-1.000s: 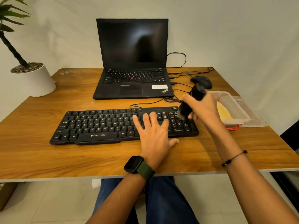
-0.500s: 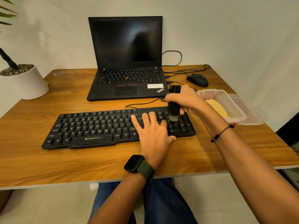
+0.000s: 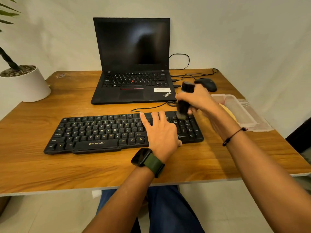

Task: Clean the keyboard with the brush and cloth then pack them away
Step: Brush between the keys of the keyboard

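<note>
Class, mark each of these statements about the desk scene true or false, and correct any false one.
1. The right hand grips the brush. True.
2. The brush bristles are at the keyboard's left end. False: at its right end.
3. The left hand rests flat on the keys. True.
4. The laptop is closed. False: it stands open, with a dark screen.
5. The mouse lies left of the laptop. False: it lies to its right.

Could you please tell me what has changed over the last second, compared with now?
The right hand brought the brush from tilted to upright and swept its bristles to the keyboard's far right edge. The left hand stayed flat on the keys.
</note>
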